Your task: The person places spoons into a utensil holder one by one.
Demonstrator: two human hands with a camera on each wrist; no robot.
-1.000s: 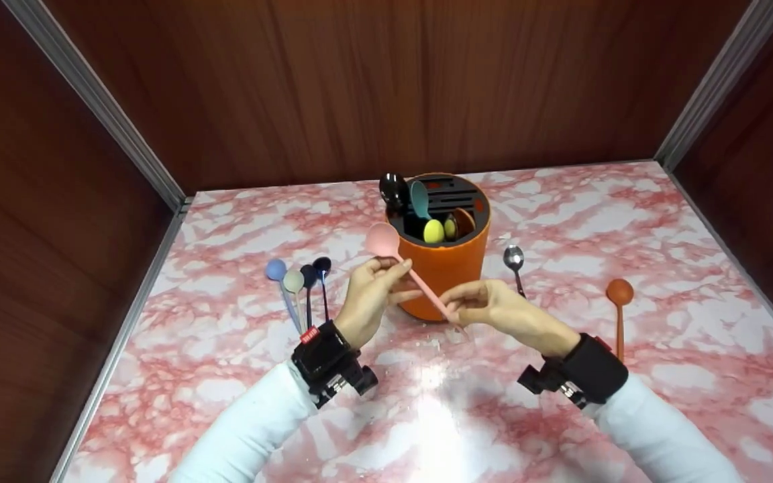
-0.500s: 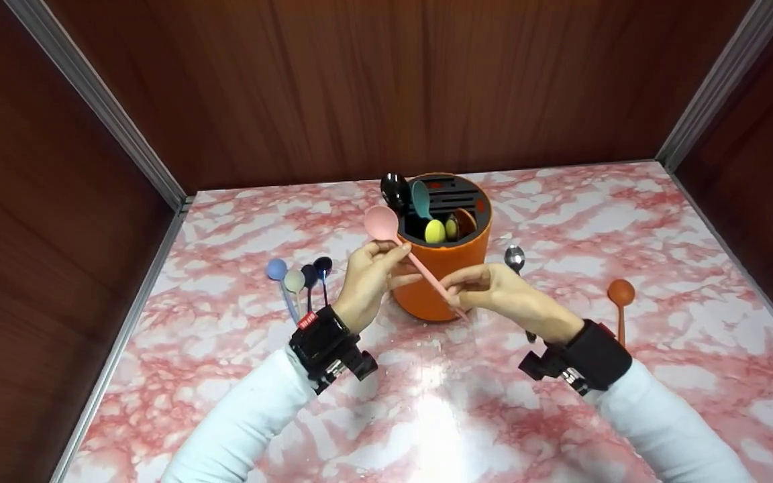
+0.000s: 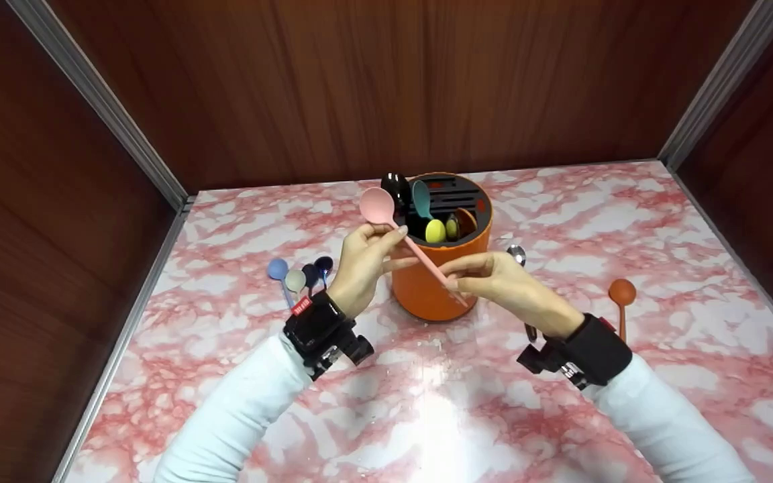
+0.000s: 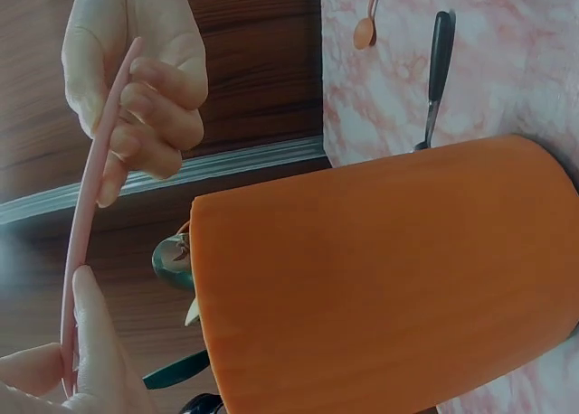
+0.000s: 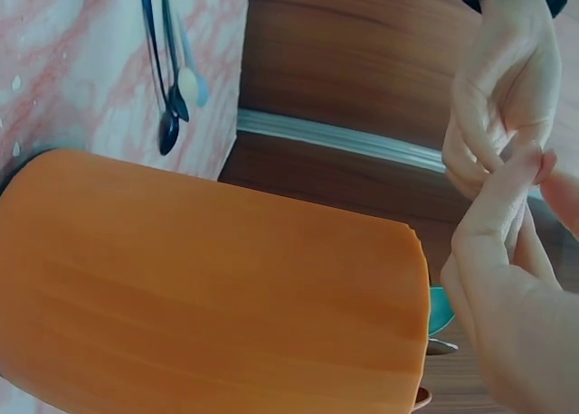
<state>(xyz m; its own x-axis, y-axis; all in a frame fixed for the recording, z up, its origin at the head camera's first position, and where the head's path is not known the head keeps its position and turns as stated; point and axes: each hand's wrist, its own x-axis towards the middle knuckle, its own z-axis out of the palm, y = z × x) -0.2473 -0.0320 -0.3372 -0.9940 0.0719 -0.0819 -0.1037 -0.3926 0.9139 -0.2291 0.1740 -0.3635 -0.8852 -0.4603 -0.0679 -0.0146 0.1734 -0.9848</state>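
Note:
A pink spoon (image 3: 376, 205) slants in the air before an orange utensil holder (image 3: 437, 288), its bowl up and to the left. My left hand (image 3: 362, 265) pinches it just below the bowl. Lower on the handle, my right hand (image 3: 504, 285) pinches it near the tip, also seen along the handle (image 4: 88, 192) in the left wrist view. In the holder's dark top stand a black spoon (image 3: 396, 189), a teal spoon (image 3: 421, 199) and a yellow spoon (image 3: 435, 231). Fingers hide most of the pink spoon in the right wrist view.
Left of the holder lie several spoons, among them a light blue spoon (image 3: 278, 269) and a pale spoon (image 3: 295, 280). To the right are a metal spoon (image 3: 517, 254), partly behind my right hand, and an orange spoon (image 3: 622, 292). Wooden panels (image 3: 333, 94) enclose the marbled table (image 3: 225, 228).
Both hands have risen toward the holder's top with the pink spoon between them. Its bowl has shifted up and slightly left, now overlapping the black spoon's edge in the head view.

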